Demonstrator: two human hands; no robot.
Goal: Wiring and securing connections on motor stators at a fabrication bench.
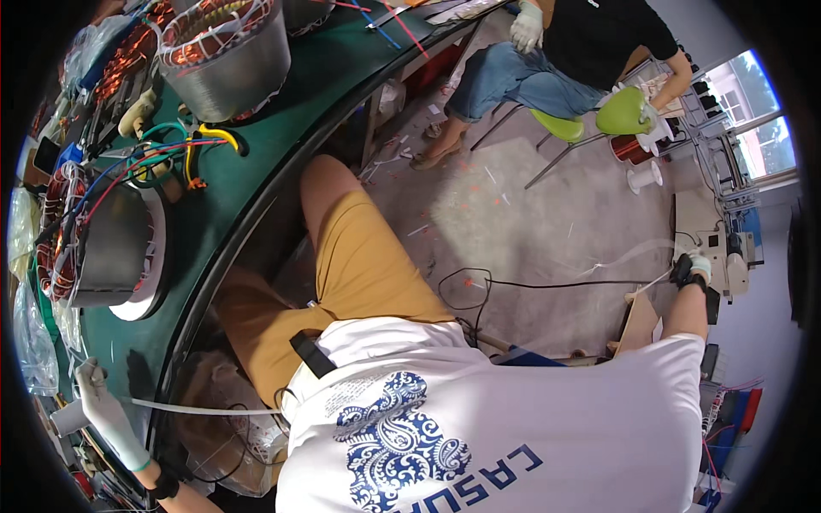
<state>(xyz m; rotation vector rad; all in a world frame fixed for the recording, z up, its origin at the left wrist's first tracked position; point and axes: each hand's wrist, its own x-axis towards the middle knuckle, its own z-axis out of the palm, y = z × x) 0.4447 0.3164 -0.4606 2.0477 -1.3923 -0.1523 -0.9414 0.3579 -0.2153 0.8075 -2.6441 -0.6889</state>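
Note:
My left hand (107, 415), in a white glove, is at the near left edge of the green bench. Its fingers are bent together around something thin and pale that I cannot make out. A white roll (68, 419) sits beside it, and a white strip (205, 409) runs from near the hand toward my lap. Far to the right, my gloved right hand (693, 268) reaches out to a beige machine (714, 231). Its fingers look closed, with a pale strip (637, 252) leading to them; the grip is partly hidden. A motor stator (115, 248) with copper windings lies ahead of my left hand.
Another wound stator (231, 81) stands on the green bench (282, 120), with yellow-handled cutters (214, 141) and coloured wires nearby. A co-worker (590, 43) sits at the far side by a green chair (620, 111). A black cable (556, 285) and scraps cross the floor. Wire spools (633, 150) stand right.

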